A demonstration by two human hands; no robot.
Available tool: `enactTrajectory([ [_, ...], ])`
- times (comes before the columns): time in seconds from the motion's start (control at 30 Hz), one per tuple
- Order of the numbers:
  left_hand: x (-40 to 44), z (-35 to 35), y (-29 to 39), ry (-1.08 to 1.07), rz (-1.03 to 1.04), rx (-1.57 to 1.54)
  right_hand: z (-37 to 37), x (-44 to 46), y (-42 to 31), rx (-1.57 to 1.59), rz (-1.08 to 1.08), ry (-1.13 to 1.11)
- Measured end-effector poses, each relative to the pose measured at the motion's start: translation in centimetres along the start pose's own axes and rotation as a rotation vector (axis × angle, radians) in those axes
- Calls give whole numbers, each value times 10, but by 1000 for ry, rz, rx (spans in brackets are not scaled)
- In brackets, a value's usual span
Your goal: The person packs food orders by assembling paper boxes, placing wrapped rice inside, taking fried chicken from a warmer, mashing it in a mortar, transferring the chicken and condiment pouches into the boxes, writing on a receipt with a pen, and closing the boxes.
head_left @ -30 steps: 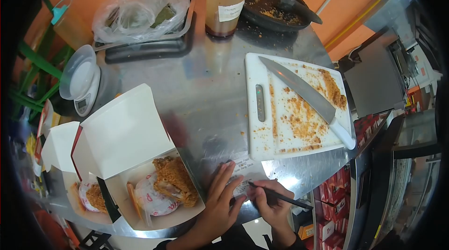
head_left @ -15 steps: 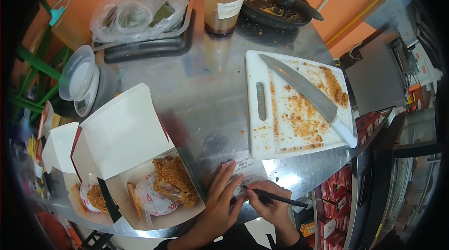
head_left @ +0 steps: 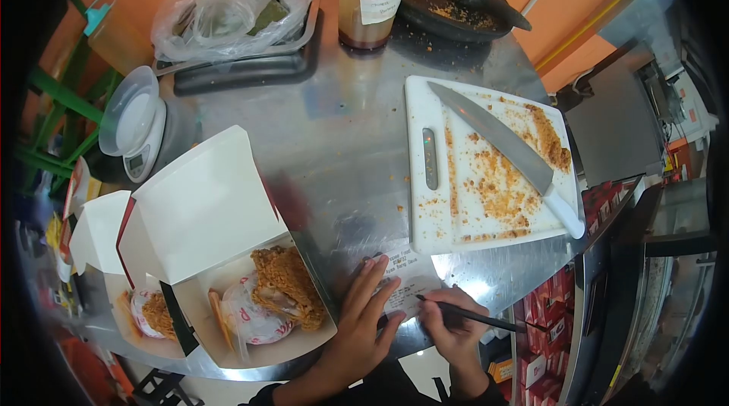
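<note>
A printed paper receipt (head_left: 414, 284) lies on the metal table near its front edge. My left hand (head_left: 361, 319) rests on the receipt's left side, fingers stretched out and apart. In my right hand (head_left: 454, 324) is a black pen (head_left: 482, 318), its tip at the receipt's right part. Left of my hands stands an open food box (head_left: 199, 212) with a piece of fried chicken (head_left: 287, 288) and a wrapped bundle (head_left: 254, 313) inside. A second open box (head_left: 106, 233), also with fried chicken, stands beside it, partly hidden.
A white cutting board (head_left: 429, 220) with crumbs and a large knife (head_left: 501, 144) lies to the right. At the back are a sauce bottle (head_left: 368, 7), a black stone dish (head_left: 463, 4) and a tray with a plastic bag (head_left: 228, 19). A kitchen scale (head_left: 144, 140) stands left.
My right hand and the pen have moved right across the receipt, uncovering more of its print. My left hand stays on the paper. The whole view has shifted slightly.
</note>
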State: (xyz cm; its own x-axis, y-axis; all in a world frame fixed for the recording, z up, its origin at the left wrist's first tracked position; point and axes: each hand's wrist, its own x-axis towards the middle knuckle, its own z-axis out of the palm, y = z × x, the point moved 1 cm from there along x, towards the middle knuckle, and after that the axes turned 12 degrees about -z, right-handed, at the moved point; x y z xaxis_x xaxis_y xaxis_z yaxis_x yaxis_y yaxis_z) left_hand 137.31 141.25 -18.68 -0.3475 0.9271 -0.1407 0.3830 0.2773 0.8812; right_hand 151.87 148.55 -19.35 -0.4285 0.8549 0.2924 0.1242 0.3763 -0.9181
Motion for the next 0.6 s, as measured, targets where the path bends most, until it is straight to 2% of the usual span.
enactTrajectory([
  [0.03, -1, 1, -1, 3, 1, 1, -3, -2, 1, 117, 68, 102],
  [0.07, -1, 1, -1, 7, 0, 2, -5, -1, 1, 116, 68, 98],
  [0.17, -1, 1, -1, 9, 7, 3, -6, 4, -1, 57, -5, 3],
  [0.23, -1, 0, -2, 1, 8, 3, -3, 7, -2, -32, -69, -146],
  [0.47, -1, 2, -3, -6, 0, -26, -2, 4, 4, -56, -71, -180],
  [0.53, -2, 3, -5, 14, -12, -27, -2, 2, 3, -43, 36, -169],
  [0.6, -1, 3, -5, -11, 4, -24, 1, 1, 10, -16, -19, -139],
])
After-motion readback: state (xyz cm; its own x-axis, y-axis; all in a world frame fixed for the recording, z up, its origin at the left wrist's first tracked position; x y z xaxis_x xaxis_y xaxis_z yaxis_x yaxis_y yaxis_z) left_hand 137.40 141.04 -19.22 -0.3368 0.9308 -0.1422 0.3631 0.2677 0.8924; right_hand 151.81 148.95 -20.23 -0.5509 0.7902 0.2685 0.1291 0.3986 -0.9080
